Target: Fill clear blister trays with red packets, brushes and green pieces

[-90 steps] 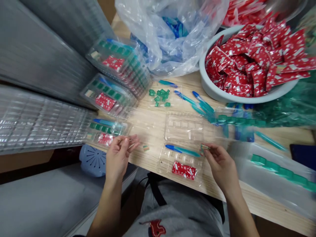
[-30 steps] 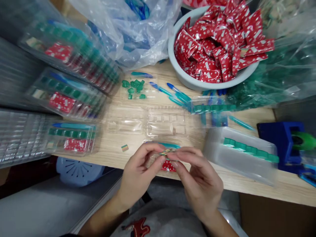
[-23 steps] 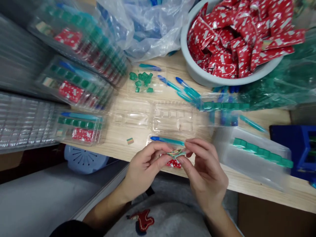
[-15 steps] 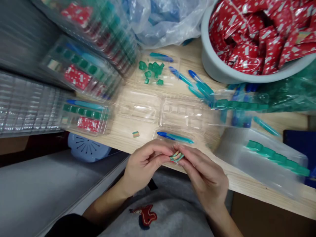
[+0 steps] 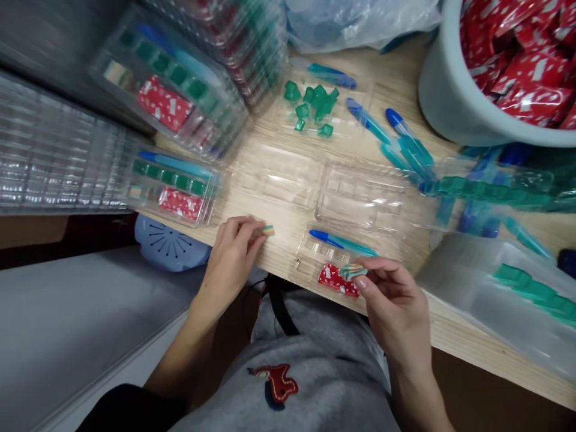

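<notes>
My left hand [image 5: 234,252] is at the table's front edge, thumb and fingertips closed at the edge of a small flat striped square [image 5: 269,230]. My right hand [image 5: 396,300] pinches a small bundle of green, yellow and pink striped pieces [image 5: 352,272] between thumb and fingers. Directly under that bundle is a clear plastic tray [image 5: 306,258]. It holds a blue-capped pen [image 5: 342,243] with a turquoise barrel and a red packet with white dots [image 5: 333,278]. The bundle partly hides the packet.
Filled clear packs [image 5: 180,204] and stacked trays [image 5: 58,144] stand on the left. Empty trays [image 5: 364,195], loose pens [image 5: 409,144] and green cubes [image 5: 319,101] lie mid-table. A grey tub [image 5: 443,90] of red packets is back right; a translucent box [image 5: 468,288] is front right.
My hands were together around the striped bundle and have parted. The left moved left to the loose striped square; the right keeps the bundle, uncovering the red packet. The view has shifted.
</notes>
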{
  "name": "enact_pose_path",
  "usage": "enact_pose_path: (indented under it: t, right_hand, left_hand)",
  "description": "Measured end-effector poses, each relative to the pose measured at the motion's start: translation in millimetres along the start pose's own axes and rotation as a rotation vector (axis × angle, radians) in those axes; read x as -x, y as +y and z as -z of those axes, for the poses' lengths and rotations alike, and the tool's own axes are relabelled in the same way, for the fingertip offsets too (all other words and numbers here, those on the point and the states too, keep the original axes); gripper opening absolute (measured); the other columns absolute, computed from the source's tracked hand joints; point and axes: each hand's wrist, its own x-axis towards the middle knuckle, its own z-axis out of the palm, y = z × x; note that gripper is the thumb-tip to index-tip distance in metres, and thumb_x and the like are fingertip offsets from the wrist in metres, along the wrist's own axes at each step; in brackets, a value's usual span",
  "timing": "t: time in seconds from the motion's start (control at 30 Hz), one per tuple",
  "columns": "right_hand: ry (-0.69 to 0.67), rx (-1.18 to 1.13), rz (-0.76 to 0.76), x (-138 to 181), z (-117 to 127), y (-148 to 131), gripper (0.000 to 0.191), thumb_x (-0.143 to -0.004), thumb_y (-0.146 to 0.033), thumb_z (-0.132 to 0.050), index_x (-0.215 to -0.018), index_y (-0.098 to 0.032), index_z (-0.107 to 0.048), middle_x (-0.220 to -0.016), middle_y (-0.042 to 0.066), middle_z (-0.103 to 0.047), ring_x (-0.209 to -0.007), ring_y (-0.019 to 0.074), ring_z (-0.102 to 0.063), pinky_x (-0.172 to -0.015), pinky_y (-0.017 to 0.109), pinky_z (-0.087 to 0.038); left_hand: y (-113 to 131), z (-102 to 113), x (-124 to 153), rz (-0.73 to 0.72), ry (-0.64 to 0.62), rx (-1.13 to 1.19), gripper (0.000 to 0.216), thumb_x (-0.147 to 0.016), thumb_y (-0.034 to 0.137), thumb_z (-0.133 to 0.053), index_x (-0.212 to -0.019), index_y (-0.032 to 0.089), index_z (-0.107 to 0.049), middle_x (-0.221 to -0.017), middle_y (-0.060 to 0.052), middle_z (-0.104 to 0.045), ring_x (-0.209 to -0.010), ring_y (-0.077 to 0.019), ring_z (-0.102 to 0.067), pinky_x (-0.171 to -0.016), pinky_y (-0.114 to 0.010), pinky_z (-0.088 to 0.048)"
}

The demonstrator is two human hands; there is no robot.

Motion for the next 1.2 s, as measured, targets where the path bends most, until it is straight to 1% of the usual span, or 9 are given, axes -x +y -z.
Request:
enact_pose_path:
  t: [0.1, 0.23, 0.4, 0.5, 0.67, 0.8, 0.9, 1.07, 1.2]
  right_hand:
    - [-0.024, -0.078, -0.025, -1, -12, -1, 0.021, -0.076, -0.034, -0.078, -0.090, -0.023, -0.069, -0.084, 0.001, -0.075, -0.076, 0.0118, -0.072, -0.068, 0.022, -0.061]
    - [-0.080, -0.166, -0.046, 4, -29, -3, 0.018, -0.074, -0.029, -0.080, -0.089, -0.024, -0.070, -0.084, -0.001, -0.075, -0.075, 0.0108, -0.072, -0.068, 0.021, -0.061]
    - [-0.093, -0.054, 0.145, 11, -38, -10, 0.015, -0.078, -0.015, -0.074, -0.088, -0.027, -0.072, -0.090, -0.002, -0.076, -0.087, 0.0122, -0.072, -0.083, 0.027, -0.061]
    - [-0.077, -0.008, 0.218, 13, -36, -13, 0.016, -0.080, -0.015, -0.072, -0.091, -0.026, -0.073, -0.093, -0.001, -0.075, -0.091, 0.0139, -0.072, -0.085, 0.031, -0.061]
    - [-0.108, -0.058, 0.179, 15, -34, -11, 0.020, -0.082, -0.014, -0.071, -0.095, -0.028, -0.073, -0.097, -0.002, -0.076, -0.093, 0.0137, -0.072, -0.086, 0.030, -0.061]
    - [-0.110, -0.051, 0.176, 16, -32, -7, 0.020, -0.080, -0.015, -0.074, -0.095, -0.029, -0.074, -0.097, -0.001, -0.075, -0.093, 0.0129, -0.071, -0.081, 0.027, -0.060]
    - [-0.111, -0.040, 0.166, 21, -31, -1, 0.024, -0.078, -0.011, -0.075, -0.093, -0.029, -0.073, -0.092, -0.003, -0.073, -0.087, 0.0095, -0.069, -0.077, 0.021, -0.058]
    - [-0.121, 0.052, 0.051, 42, -32, 16, 0.015, -0.078, -0.012, -0.074, -0.086, -0.023, -0.067, -0.080, -0.004, -0.070, -0.073, 0.0078, -0.067, -0.067, 0.016, -0.056]
    - [-0.148, 0.221, 0.092, 48, -26, 23, 0.008, -0.085, -0.016, -0.067, -0.091, -0.022, -0.067, -0.086, -0.001, -0.072, -0.078, 0.0094, -0.069, -0.071, 0.019, -0.056]
  left_hand:
    - [7, -1, -3, -0.011, -0.025, 0.098, 0.009, -0.088, 0.020, -0.057, -0.094, 0.023, -0.063, -0.101, -0.006, -0.062, -0.100, -0.0229, -0.059, -0.091, -0.039, -0.049]
    - [31, 7, 1, 0.116, -0.111, 0.470, 0.006, -0.087, 0.027, -0.057, -0.086, 0.022, -0.060, -0.089, -0.001, -0.067, -0.086, -0.0175, -0.064, -0.077, -0.029, -0.053]
    - [62, 19, 16, 0.135, -0.276, 0.656, 0.004, -0.085, 0.024, -0.060, -0.087, 0.023, -0.063, -0.083, 0.000, -0.068, -0.076, -0.0149, -0.065, -0.056, -0.021, -0.049]
    - [69, 23, 18, 0.088, -0.323, 0.731, 0.006, -0.086, 0.022, -0.060, -0.090, 0.024, -0.065, -0.084, 0.000, -0.069, -0.078, -0.0148, -0.066, -0.063, -0.023, -0.053]
    - [70, 22, 14, -0.058, -0.329, 0.877, 0.010, -0.089, 0.017, -0.063, -0.094, 0.025, -0.066, -0.091, 0.000, -0.071, -0.085, -0.0124, -0.067, -0.077, -0.022, -0.055]
    - [68, 17, 15, -0.205, -0.210, 0.867, 0.011, -0.090, 0.018, -0.064, -0.099, 0.024, -0.067, -0.092, -0.001, -0.071, -0.086, -0.0128, -0.067, -0.078, -0.024, -0.055]
    - [64, 15, 25, -0.253, -0.219, 0.788, 0.011, -0.091, 0.017, -0.063, -0.099, 0.023, -0.067, -0.092, -0.001, -0.070, -0.086, -0.0121, -0.067, -0.079, -0.023, -0.055]
    - [56, 9, 57, -0.090, -0.293, 0.660, 0.014, -0.088, 0.027, -0.067, -0.101, 0.024, -0.062, -0.091, 0.000, -0.067, -0.084, -0.0115, -0.066, -0.075, -0.020, -0.055]
    - [55, 1, 64, 0.010, -0.309, 0.539, 0.011, -0.093, 0.020, -0.058, -0.103, 0.024, -0.059, -0.093, 0.000, -0.067, -0.085, -0.0121, -0.067, -0.070, -0.020, -0.055]
